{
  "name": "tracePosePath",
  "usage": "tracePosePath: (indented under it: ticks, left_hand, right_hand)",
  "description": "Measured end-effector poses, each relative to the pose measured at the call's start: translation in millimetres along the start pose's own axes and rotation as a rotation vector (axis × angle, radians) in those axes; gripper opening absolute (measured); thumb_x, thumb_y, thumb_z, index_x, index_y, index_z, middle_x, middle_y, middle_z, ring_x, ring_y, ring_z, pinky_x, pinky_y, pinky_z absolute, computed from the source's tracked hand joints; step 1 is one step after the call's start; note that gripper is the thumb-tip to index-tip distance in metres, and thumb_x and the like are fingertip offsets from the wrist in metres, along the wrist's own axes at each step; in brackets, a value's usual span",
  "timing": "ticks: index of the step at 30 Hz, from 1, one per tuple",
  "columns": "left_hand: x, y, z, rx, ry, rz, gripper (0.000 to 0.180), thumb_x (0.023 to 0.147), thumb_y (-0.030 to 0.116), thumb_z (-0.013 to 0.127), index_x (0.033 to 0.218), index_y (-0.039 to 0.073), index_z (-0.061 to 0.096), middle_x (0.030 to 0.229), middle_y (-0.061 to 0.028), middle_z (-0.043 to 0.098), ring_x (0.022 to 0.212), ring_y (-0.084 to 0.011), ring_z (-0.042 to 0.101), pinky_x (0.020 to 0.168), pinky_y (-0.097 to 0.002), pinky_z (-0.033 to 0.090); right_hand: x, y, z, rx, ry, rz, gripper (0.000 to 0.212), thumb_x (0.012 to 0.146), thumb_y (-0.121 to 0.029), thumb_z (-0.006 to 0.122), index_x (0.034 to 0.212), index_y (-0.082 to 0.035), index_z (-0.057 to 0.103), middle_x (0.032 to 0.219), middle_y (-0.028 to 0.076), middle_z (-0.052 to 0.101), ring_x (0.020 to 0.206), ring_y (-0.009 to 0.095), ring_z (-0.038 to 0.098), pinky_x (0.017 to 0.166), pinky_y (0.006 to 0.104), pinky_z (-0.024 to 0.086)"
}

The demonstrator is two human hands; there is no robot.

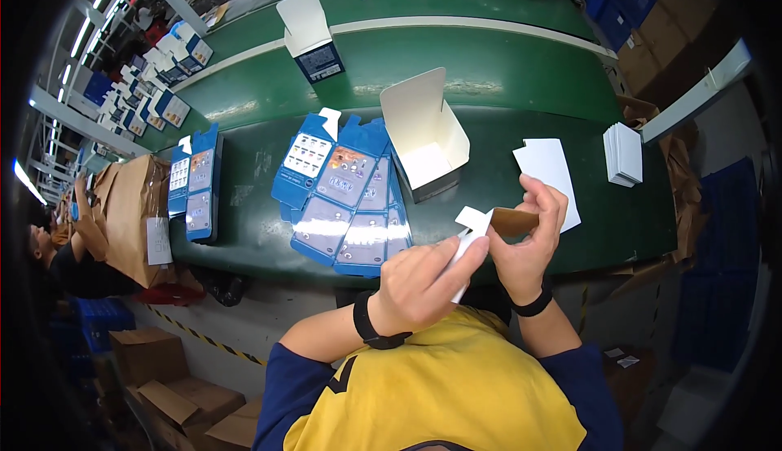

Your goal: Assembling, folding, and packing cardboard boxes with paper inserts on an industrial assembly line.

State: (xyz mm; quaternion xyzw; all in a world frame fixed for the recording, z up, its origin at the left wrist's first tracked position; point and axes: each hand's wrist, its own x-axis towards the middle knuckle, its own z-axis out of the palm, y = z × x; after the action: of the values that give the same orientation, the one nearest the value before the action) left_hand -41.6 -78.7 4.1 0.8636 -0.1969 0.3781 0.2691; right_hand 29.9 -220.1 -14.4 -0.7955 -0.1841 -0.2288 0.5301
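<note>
Between my hands, close to the table's front edge, is a partly folded card piece (513, 222), white on one face and brown on the other. My left hand (417, 282) pinches its white side between thumb and fingers. Curled around the brown part is my right hand (529, 243), its thumb under the card. Just beyond, an open white-lined box (427, 146) stands upright with its lid raised. A flat white card sheet (555, 176) lies past my right hand. Left of the open box, several flattened blue printed cartons (346, 182) are fanned out.
A stack of white cards (623, 154) sits at the right end of the green table (244, 207). More flat blue cartons (199, 186) lie at the left. Another open box (314, 40) stands farther back, with several boxes (173, 109) at far left. A person (77, 247) is beyond.
</note>
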Motion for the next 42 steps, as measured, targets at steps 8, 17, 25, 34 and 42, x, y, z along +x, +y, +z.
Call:
tracePosePath:
  ticks: [8,17,25,34,42]
  left_hand:
    - [10,-24,5,-0.087,0.265,-0.113,0.046,0.066,-0.015,0.061,0.110,-0.003,0.060,0.066,-0.0099,0.059,0.049,-0.0211,0.054,0.045,-0.0282,0.041]
    - [-1,-9,11,-0.373,-0.027,-0.321,0.044,0.070,-0.005,0.071,0.112,-0.005,0.058,0.080,-0.0159,0.066,0.065,-0.0270,0.065,0.058,-0.0294,0.050]
    - [12,-19,6,-0.328,-0.073,-0.056,0.032,0.073,-0.003,0.065,0.105,0.001,0.065,0.090,-0.0156,0.066,0.078,-0.0277,0.066,0.064,-0.0298,0.053]
    - [3,-17,9,-0.262,-0.094,-0.139,0.038,0.072,-0.006,0.061,0.109,0.003,0.064,0.091,-0.0163,0.065,0.077,-0.0287,0.066,0.065,-0.0308,0.053]
    - [0,-10,24,-0.341,-0.108,-0.447,0.037,0.085,-0.012,0.050,0.120,-0.001,0.057,0.093,-0.0153,0.065,0.075,-0.0187,0.065,0.068,-0.0272,0.053]
  right_hand:
    - [-24,-6,-35,0.134,-0.284,-0.591,0.040,0.072,0.005,0.071,0.108,-0.002,0.053,0.096,0.010,0.050,0.066,0.022,0.056,0.055,0.0302,0.046]
    - [-11,14,-53,0.141,-0.229,-0.500,0.028,0.086,-0.007,0.063,0.112,0.000,0.052,0.092,0.012,0.057,0.067,0.022,0.059,0.058,0.0303,0.048]
    - [92,174,-165,-0.755,-0.212,0.018,0.068,0.082,-0.032,0.066,0.137,-0.004,0.039,0.144,0.022,0.033,0.133,0.034,0.033,0.106,0.0383,0.031]
    - [89,188,-203,-0.862,-0.572,0.020,0.036,0.077,-0.018,0.070,0.113,-0.014,0.065,0.109,0.012,0.063,0.092,0.030,0.063,0.081,0.0358,0.051]
    - [66,87,-186,-0.034,-0.171,0.224,0.024,0.094,-0.016,0.053,0.108,0.004,0.055,0.083,0.005,0.064,0.072,0.008,0.056,0.066,0.0246,0.046]
